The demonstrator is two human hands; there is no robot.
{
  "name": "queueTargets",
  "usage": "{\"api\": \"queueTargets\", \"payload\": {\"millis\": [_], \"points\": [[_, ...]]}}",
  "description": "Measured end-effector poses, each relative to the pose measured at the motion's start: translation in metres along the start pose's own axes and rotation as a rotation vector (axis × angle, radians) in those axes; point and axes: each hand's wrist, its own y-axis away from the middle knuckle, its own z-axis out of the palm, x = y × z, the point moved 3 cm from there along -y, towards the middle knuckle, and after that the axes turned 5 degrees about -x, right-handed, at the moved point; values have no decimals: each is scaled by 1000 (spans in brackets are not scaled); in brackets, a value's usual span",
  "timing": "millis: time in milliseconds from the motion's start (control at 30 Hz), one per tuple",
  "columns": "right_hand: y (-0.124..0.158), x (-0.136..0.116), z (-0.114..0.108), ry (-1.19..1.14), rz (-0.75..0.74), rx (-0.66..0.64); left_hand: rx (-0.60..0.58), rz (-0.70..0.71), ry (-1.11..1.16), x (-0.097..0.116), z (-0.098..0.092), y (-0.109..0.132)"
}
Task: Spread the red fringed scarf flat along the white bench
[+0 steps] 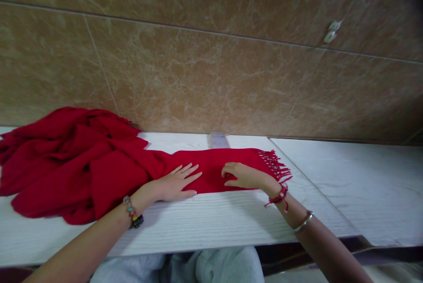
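Note:
A red scarf [211, 173] with a fringe at its right end lies across the white wood-grain table [198, 221]. Its right part is spread flat as a strip, while the left part is heaped in loose folds. My left hand [176, 184] rests flat on the strip near the folds, fingers spread, with a ring on one finger. Close to the fringe, my right hand [244, 175] is over the scarf with its fingers bent and the thumb apart. Nothing shows between that thumb and the fingers.
Behind the table rises a brown marble-patterned wall [185, 85]. A small greyish flat packet or card [219, 140] lies between the scarf and the wall. White fittings [332, 32] are on the wall at upper right. A seam crosses the tabletop right of the fringe.

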Motion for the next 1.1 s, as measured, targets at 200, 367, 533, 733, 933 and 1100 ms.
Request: {"api": "queueTargets", "payload": {"millis": [200,367,533,733,933,1100], "points": [[22,1,-2,-42,79,-16,45,52,-27,-2,-6,3],[55,-2,9,93,128,130,227,204,-95,12,-14,5],[81,13,25,332,196,256,258,242,-76,15,-16,5],[96,15,18,406,179,437,212,50,-84,4,-3,-1],[105,10,26,235,166,349,95,44,-43,-2,4,-5],[113,17,32,131,209,395,71,38,-44,-3,2,-5]]}}
